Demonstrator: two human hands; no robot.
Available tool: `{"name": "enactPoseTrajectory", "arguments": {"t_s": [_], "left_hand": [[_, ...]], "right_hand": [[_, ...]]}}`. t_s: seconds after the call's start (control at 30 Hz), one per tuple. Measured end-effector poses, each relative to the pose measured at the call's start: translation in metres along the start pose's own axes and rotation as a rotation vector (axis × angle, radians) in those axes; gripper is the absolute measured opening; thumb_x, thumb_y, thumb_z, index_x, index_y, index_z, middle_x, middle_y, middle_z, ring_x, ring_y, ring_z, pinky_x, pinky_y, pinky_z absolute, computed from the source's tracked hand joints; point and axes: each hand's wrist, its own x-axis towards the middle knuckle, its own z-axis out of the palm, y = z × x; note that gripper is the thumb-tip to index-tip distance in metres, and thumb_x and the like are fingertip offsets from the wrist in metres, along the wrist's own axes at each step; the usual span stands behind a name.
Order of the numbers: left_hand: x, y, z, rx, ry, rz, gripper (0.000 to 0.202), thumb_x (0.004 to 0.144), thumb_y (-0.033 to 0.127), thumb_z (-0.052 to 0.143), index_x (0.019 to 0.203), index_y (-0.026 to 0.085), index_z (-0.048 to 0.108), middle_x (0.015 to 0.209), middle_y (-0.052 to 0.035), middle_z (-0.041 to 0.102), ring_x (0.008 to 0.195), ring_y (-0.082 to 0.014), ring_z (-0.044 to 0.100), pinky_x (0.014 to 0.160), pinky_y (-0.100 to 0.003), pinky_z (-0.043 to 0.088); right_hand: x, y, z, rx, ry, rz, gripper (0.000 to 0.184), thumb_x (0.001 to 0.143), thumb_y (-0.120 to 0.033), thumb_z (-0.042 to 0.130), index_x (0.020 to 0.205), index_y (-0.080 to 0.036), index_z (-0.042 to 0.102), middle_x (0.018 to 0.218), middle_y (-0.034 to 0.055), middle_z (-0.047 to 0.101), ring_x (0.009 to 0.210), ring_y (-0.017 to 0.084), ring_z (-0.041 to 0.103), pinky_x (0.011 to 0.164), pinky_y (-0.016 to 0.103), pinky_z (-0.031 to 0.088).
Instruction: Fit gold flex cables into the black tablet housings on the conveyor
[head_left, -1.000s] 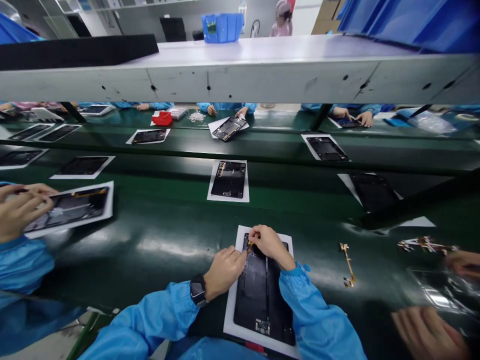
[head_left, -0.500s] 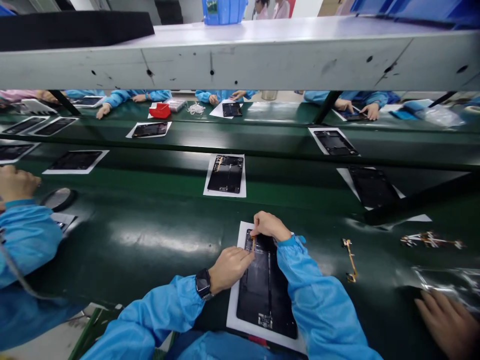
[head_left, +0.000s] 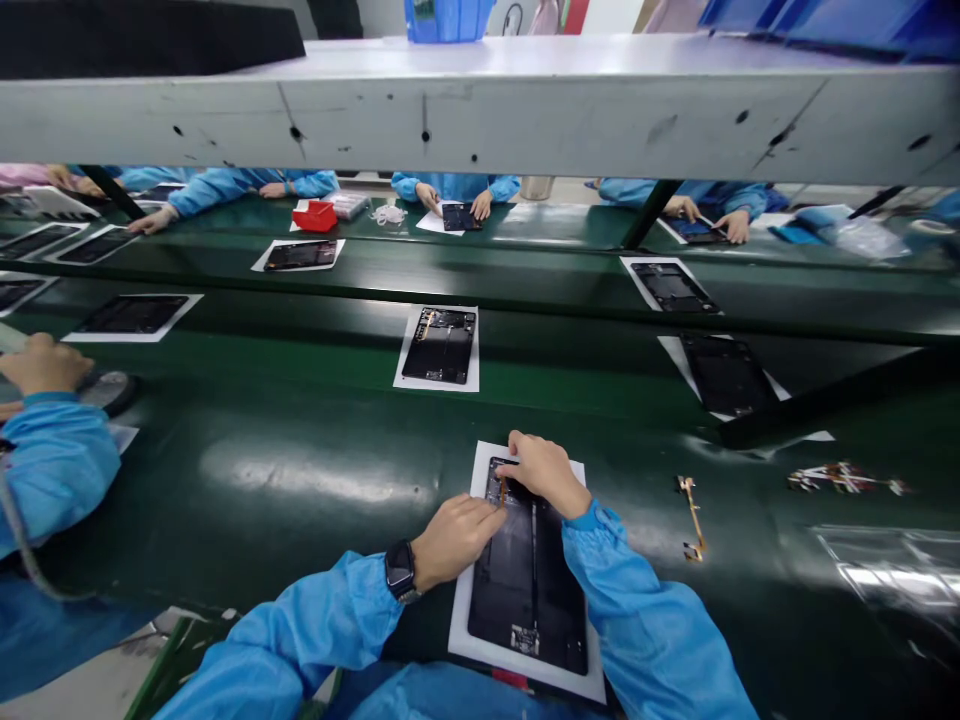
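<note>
A black tablet housing (head_left: 517, 590) lies on a white sheet (head_left: 459, 625) in front of me. A narrow orange flex cable (head_left: 503, 490) stands out near its upper left corner. My left hand (head_left: 456, 540), a dark watch on its wrist, is closed with its fingertips at the cable's lower end. From the right, my right hand (head_left: 546, 472) reaches over the housing's top, fingers bent and pinching at the cable's upper end. A second flex cable (head_left: 694, 520) lies apart on the green bench to the right.
A bundle of flex cables (head_left: 847, 478) and clear plastic (head_left: 892, 565) lie at right. Beyond, a green conveyor carries tablet housings on paper, one (head_left: 441, 345) straight ahead. A black post (head_left: 817, 395) slants at right; a shelf (head_left: 450, 120) spans overhead. Co-workers' hands (head_left: 49, 362) work left and opposite.
My right hand has shifted slightly at the cable, its fingers lower. Housings on the near belt have slid left. A co-worker's hand at the lower right has left the view.
</note>
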Motion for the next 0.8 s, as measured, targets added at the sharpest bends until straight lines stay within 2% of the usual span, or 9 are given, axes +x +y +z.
{"name": "enactPoseTrajectory", "arguments": {"t_s": [0.13,0.23,0.33,0.57,0.8], "left_hand": [[0.001,0.001,-0.002,-0.006,0.018,-0.026,0.020,0.100,0.015,0.041,0.103,0.014,0.061,0.095,-0.0069,0.065,0.089,-0.0184,0.063,0.073,-0.030,0.053],[0.000,0.000,0.000,-0.036,0.065,-0.015,0.020,0.099,0.014,0.042,0.105,0.014,0.061,0.108,-0.0087,0.064,0.104,-0.0196,0.060,0.085,-0.031,0.053],[-0.002,-0.001,0.005,-0.053,0.081,0.021,0.019,0.099,0.015,0.044,0.106,0.014,0.062,0.116,-0.0081,0.065,0.114,-0.0212,0.057,0.093,-0.033,0.052],[-0.008,-0.001,0.012,-0.063,-0.012,0.017,0.022,0.100,0.018,0.043,0.101,0.015,0.066,0.108,-0.0075,0.069,0.107,-0.0184,0.062,0.087,-0.032,0.055],[-0.009,0.000,0.011,-0.114,-0.005,-0.009,0.019,0.098,0.016,0.047,0.105,0.015,0.065,0.109,-0.0064,0.070,0.108,-0.0191,0.062,0.087,-0.034,0.055]], "right_hand": [[-0.008,0.004,0.009,-0.021,0.087,-0.035,0.027,0.087,-0.041,0.067,0.102,-0.022,0.054,0.103,0.0051,0.065,0.088,0.022,0.065,0.064,0.029,0.035],[-0.010,0.010,0.015,-0.019,0.143,-0.091,0.028,0.087,-0.042,0.067,0.101,-0.022,0.054,0.102,0.0044,0.062,0.084,0.020,0.065,0.062,0.029,0.035],[-0.005,0.016,0.017,0.029,0.136,-0.126,0.030,0.084,-0.042,0.072,0.099,-0.022,0.054,0.098,0.0026,0.062,0.082,0.020,0.064,0.061,0.028,0.033],[0.006,0.024,0.017,0.137,0.091,-0.127,0.034,0.078,-0.042,0.077,0.094,-0.023,0.054,0.094,0.0000,0.062,0.078,0.017,0.062,0.060,0.027,0.030],[0.003,0.026,0.017,0.209,0.097,-0.113,0.036,0.077,-0.044,0.077,0.097,-0.023,0.055,0.096,0.0001,0.062,0.077,0.016,0.060,0.060,0.027,0.029]]}}
